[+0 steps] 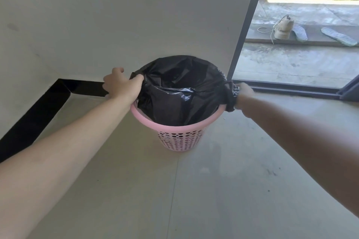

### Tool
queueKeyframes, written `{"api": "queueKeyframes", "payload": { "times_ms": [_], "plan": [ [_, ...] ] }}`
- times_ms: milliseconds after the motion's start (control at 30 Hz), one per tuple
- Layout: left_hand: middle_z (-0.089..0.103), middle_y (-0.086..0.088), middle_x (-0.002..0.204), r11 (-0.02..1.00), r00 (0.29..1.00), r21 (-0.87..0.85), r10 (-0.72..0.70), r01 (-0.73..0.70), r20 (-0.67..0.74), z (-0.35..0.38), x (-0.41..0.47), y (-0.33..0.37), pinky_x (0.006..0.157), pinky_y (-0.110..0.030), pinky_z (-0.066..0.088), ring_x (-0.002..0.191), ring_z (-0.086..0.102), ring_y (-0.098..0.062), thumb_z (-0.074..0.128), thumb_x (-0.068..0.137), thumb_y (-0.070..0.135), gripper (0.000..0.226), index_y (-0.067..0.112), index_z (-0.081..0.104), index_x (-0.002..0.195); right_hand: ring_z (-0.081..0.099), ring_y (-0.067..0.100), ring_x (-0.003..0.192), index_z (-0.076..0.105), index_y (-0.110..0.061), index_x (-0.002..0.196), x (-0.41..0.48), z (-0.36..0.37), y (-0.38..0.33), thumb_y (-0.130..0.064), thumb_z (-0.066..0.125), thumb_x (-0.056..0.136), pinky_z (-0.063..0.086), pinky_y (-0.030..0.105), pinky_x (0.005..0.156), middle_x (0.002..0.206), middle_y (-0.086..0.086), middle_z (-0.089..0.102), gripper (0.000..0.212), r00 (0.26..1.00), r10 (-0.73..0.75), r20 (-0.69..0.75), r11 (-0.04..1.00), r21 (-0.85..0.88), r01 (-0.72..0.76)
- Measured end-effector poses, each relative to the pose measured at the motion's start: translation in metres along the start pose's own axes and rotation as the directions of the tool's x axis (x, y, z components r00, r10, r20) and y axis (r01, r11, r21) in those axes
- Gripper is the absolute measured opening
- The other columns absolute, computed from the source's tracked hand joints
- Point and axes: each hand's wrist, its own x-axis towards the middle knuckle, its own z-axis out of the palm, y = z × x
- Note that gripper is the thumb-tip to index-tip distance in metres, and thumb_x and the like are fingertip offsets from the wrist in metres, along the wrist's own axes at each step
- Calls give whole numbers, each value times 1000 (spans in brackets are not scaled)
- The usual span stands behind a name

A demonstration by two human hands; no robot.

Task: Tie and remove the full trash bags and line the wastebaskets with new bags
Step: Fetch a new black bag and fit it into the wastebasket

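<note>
Bag: black trash bag (pixel 180 91) sits in pink wastebasket (pixel 180 139), on floor (pixel 194 190) by wall (pixel 136 15)
Fingers: left hand (pixel 122 83) and right hand (pixel 243 91) each clutch opposite bag edges
Risk: uneven pull may tear film or tip basket

grey floor (pixel 213 190), pink wastebasket (pixel 179 139) on it

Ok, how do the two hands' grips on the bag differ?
The left hand grips a small fold of the black trash bag's edge, knuckles fully visible; the right hand grips a bunched gather that partly hides it. Both hold the bag's top above the pink wastebasket.
</note>
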Motion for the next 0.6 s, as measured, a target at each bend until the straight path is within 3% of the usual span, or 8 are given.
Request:
{"api": "queueKeyframes", "payload": {
  "times_ms": [33,100,167,233,333,400,467,600],
  "plan": [
    [47,-6,139,969,976,119,218,-215,-14,-3,-5,0,106,-47,36,131,40,-29,59,80,51,59,22,54,131,53,27,106,61,-11,114,-3,-6,-8,2,54,93,49,44,101,116,11,54,26,993,-85,-81,991,-108,76],
    [59,1,127,731,768,244,629,-637,120,-9,-15,2,101,-43,33,122,48,-24,48,84,62,54,24,62,121,46,25,121,58,-20,126,-17,-22,-31,9,54,82,43,36,103,131,10,45,52,911,-342,-231,929,-230,290],
    [64,11,110,585,628,228,726,-778,280,-13,-24,7,98,-40,28,112,51,-15,44,84,70,57,27,64,116,42,23,128,58,-22,129,-33,-36,-57,11,47,80,39,29,102,136,7,45,60,786,-540,-300,841,-234,488],
    [63,15,90,560,594,202,733,-804,333,-13,-31,11,94,-39,31,96,54,-11,45,82,71,54,29,65,110,47,20,125,61,-24,126,-46,-35,-73,0,44,89,38,29,100,132,4,51,48,709,-657,-258,754,-204,624],
    [50,13,70,354,447,288,803,-890,394,-13,-33,6,82,-38,40,78,56,-19,47,83,59,41,26,70,86,58,27,112,64,-23,118,-70,-21,-80,-40,41,97,47,38,96,117,6,63,36,686,-714,143,590,-406,698],
    [45,10,65,337,443,307,796,-890,412,-17,-32,1,73,-36,42,73,54,-23,45,86,53,41,21,66,71,60,29,99,59,-18,114,-81,-10,-73,-63,43,91,47,41,89,104,6,63,53,726,-558,402,347,-682,644],
    [44,6,60,379,485,324,793,-867,369,-24,-33,-5,63,-34,40,67,50,-24,39,90,52,47,18,51,59,59,28,91,58,-15,110,-86,-1,-62,-56,54,90,43,39,81,102,4,64,46,732,-479,485,126,-787,604],
    [49,0,50,599,681,352,707,-720,191,-40,-40,-15,52,-34,35,56,50,-32,39,96,47,54,13,40,54,58,25,89,65,-19,118,-96,1,-42,-22,59,94,41,33,68,103,4,61,24,497,-770,401,83,-709,700]
  ]
}}
